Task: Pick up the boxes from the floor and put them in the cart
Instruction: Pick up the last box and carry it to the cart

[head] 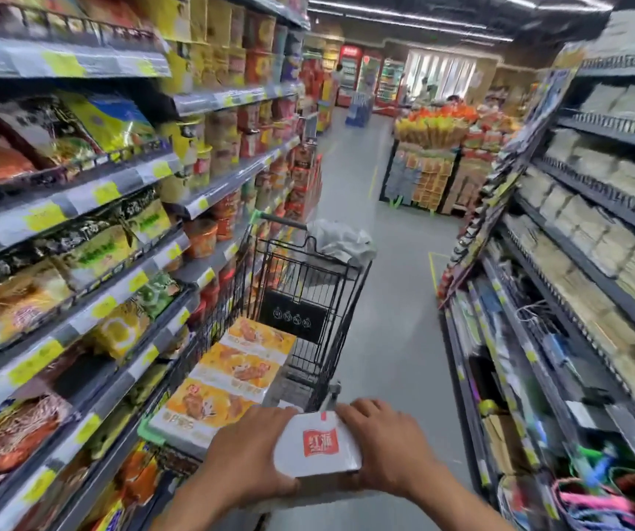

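I've got the white box (317,446) (red label up) clamped between my left hand (248,454) and right hand (386,446); it's over the cart's (308,285) near end. Three orange boxes (239,373) lie inside the cart.

Red label on the white box (317,443) reads two Chinese characters, "红源" at a guess; everything else blurs past unreadable.

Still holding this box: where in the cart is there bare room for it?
The black wire cart is crowded along its left by orange-and-white boxes. Bare room lies right of them, below the black placard. The white red-labelled box sits between both hands.
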